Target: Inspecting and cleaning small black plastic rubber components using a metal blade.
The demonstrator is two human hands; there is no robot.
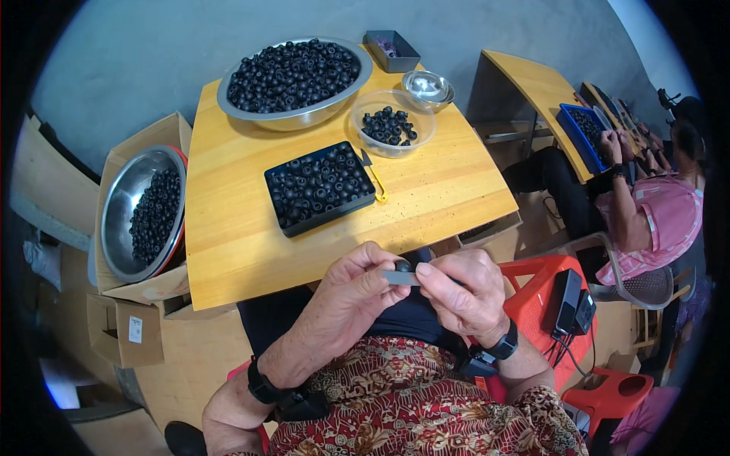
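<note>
My left hand and my right hand meet in front of the near table edge, over my lap. Between the fingertips shows a small black rounded piece, which the left fingers pinch. A flat grey blade-like strip runs below the piece from the left thumb to the right thumb; my right fingers grip its right end, hiding any handle. Beyond them on the table lies a black tray full of black ring-shaped pieces. A small knife with a yellow handle rests against its right side.
The wooden table also carries a large steel bowl heaped with black pieces, a clear plastic bowl, small metal bowls and a grey box. Left stands another steel bowl; right, a red stool and a seated co-worker.
</note>
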